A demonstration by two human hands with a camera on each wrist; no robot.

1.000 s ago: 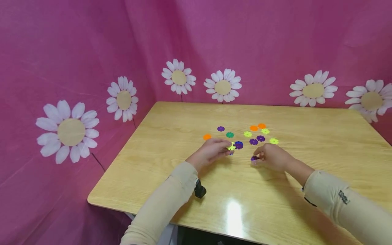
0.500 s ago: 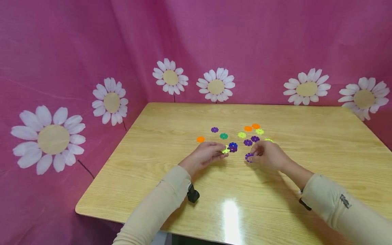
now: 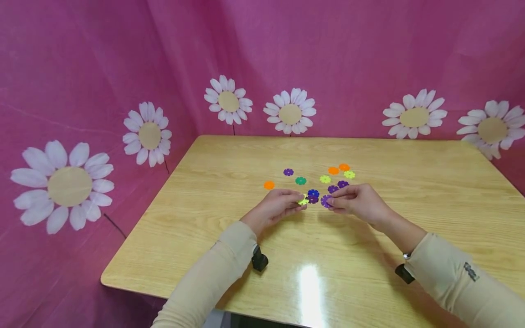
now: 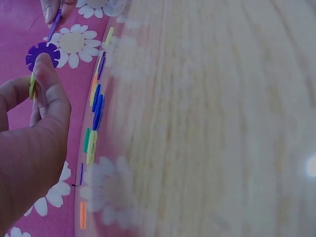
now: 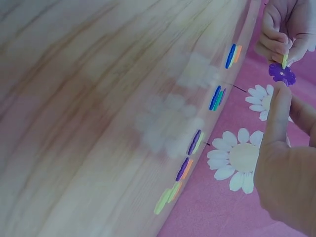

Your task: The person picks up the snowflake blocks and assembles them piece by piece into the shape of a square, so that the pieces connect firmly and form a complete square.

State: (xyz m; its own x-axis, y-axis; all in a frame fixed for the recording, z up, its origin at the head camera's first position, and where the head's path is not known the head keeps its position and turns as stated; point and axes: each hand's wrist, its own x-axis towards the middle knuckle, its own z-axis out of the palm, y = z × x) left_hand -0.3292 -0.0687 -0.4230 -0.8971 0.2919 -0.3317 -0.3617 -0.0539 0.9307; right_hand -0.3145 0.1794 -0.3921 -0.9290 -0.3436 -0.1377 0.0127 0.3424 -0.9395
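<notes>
Over the middle of the table, my left hand (image 3: 279,207) pinches a yellow flower-shaped snowflake disc (image 3: 303,200). A dark purple disc (image 4: 42,54) is slotted onto it at an angle, as both wrist views show. My right hand (image 3: 361,205) pinches another purple disc (image 3: 326,201) by its edge, just right of the joined pair. In the left wrist view, that second purple disc (image 4: 55,24) is edge-on and apart from the pair. From the right wrist, my own fingers hide it, while the left hand's yellow disc (image 5: 285,60) shows edge-on.
Loose discs lie flat beyond the hands: a green one (image 3: 301,181), a blue one (image 3: 313,193), an orange one (image 3: 269,185) at left, and several yellow, orange and purple ones at right. A pink cloth with white daisies (image 3: 290,114) borders the wooden table (image 3: 197,237).
My right hand has lifted its purple disc and brought it left and forward, closer to the left hand's pair. The left hand keeps its hold. The head view has shifted slightly.
</notes>
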